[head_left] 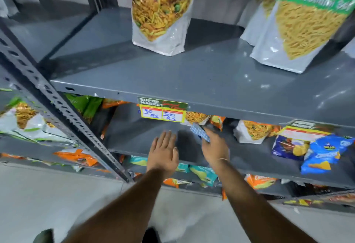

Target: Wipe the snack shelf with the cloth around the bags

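Right hand (213, 146) grips the cloth (199, 132); left hand (163, 151) hovers open (empty). 1 wide sweep could topple the bags (249, 131) just right.

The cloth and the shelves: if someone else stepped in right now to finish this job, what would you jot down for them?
Left hand: open, empty, fingers spread over the bare stretch of the middle shelf.
Right hand: closed on the blue checked cloth, reaching into the same shelf.
Bags: an orange mix bag and a green bag stand upright on the top shelf; blue chip bags lie at the right of the middle shelf.
Done: cannot tell which surfaces have been wiped.
Left: wipe the middle shelf around its bags; check the other shelves.
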The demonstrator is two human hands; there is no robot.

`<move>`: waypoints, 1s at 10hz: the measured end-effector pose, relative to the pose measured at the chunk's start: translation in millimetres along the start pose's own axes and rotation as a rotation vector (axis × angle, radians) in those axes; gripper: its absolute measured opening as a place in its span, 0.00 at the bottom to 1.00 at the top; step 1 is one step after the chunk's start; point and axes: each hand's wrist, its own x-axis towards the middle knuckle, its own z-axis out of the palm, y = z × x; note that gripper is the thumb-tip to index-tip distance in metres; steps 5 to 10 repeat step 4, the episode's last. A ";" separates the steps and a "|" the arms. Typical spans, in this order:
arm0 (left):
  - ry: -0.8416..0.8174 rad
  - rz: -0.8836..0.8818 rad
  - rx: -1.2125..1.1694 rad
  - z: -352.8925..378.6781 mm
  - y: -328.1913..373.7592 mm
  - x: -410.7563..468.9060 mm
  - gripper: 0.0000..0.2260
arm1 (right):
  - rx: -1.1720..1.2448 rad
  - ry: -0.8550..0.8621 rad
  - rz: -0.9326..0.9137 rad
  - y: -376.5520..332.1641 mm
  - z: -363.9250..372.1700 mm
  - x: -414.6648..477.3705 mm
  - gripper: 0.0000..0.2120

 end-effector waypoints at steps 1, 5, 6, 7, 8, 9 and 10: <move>-0.032 -0.036 -0.019 10.3 -16.6 -5.9 0.34 | -0.226 -0.243 -0.113 2.2 66.9 -4.6 0.31; -0.055 -0.031 0.063 20.8 -49.4 -29.5 0.34 | -0.310 -0.430 0.013 12.2 113.1 -12.1 0.33; -0.055 -0.031 0.063 20.8 -49.4 -29.5 0.34 | -0.310 -0.430 0.013 12.2 113.1 -12.1 0.33; -0.055 -0.031 0.063 20.8 -49.4 -29.5 0.34 | -0.310 -0.430 0.013 12.2 113.1 -12.1 0.33; -0.055 -0.031 0.063 20.8 -49.4 -29.5 0.34 | -0.310 -0.430 0.013 12.2 113.1 -12.1 0.33; -0.055 -0.031 0.063 20.8 -49.4 -29.5 0.34 | -0.310 -0.430 0.013 12.2 113.1 -12.1 0.33; -0.055 -0.031 0.063 20.8 -49.4 -29.5 0.34 | -0.310 -0.430 0.013 12.2 113.1 -12.1 0.33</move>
